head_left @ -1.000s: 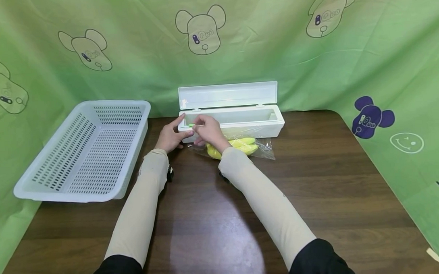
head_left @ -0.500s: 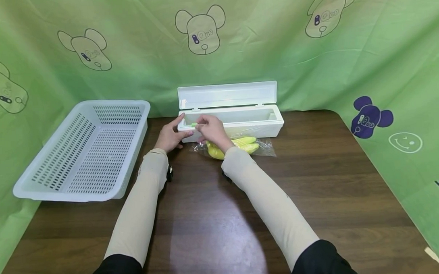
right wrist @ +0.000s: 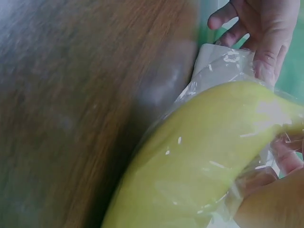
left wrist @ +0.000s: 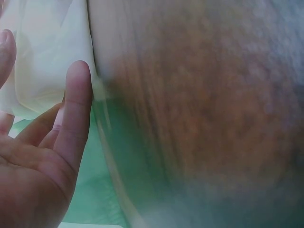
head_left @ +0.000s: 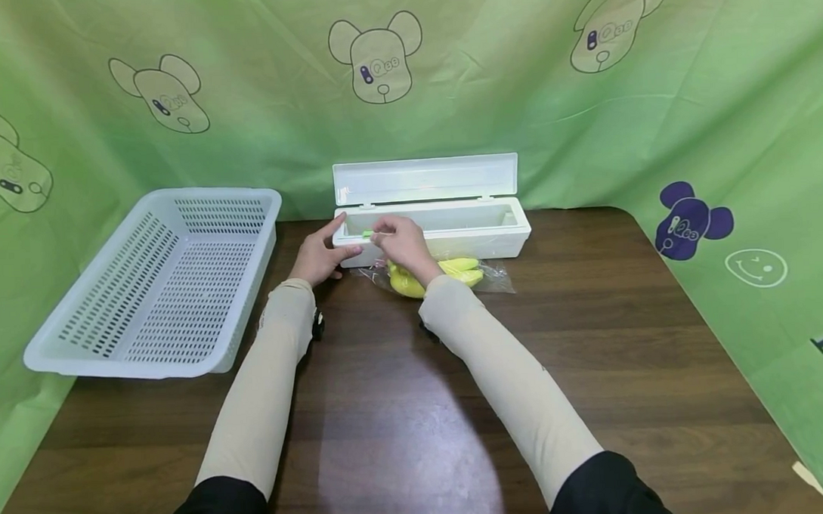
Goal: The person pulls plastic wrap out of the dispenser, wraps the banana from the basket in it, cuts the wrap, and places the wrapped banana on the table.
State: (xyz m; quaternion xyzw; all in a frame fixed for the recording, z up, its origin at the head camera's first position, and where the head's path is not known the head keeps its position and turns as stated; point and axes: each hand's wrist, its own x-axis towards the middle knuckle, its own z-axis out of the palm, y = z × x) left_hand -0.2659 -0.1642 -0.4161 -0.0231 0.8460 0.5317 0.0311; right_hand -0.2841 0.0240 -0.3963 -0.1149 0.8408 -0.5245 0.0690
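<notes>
At the back of the table stands a long white cling film box [head_left: 482, 243], its lid [head_left: 425, 179] raised. My left hand [head_left: 316, 256] holds the box's left end, index finger at the top corner and thumb on the front. In the left wrist view a finger [left wrist: 76, 104] lies along the box's end. My right hand [head_left: 404, 244] pinches a small green slide cutter [head_left: 367, 233] at the front rim. Clear film [head_left: 499, 278] hangs down the front over yellow bananas [head_left: 463, 270]. The right wrist view shows a banana [right wrist: 204, 152] under shiny film, close below the right hand.
A pale blue perforated plastic basket [head_left: 249, 293] stands on the left of the brown wooden table [head_left: 591, 341]. Green printed cloth [head_left: 487, 73] hangs right behind the box and along both sides.
My right hand has slid a little to the right along the front rim, and the green slide cutter has moved with it. The left hand stays on the box's end.
</notes>
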